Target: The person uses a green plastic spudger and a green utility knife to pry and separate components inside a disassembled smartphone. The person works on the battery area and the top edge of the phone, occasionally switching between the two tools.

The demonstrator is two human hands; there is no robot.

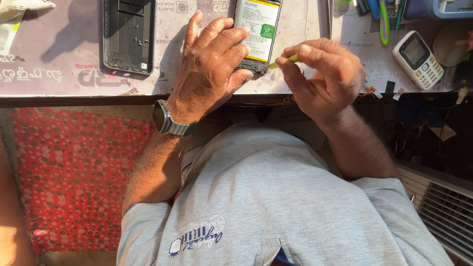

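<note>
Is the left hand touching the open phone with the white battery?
Touching. The head view shows the left hand with its fingertips laid on the open phone, overlapping its white battery with no gap.

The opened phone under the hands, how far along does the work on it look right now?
Done: the black back cover is off and lies apart to the left, and the battery is exposed. In hand: the left hand presses on the opened phone while the right hand pinches a small green tool at its lower edge. Left: the battery sits in place and the cover is not back on.
</note>
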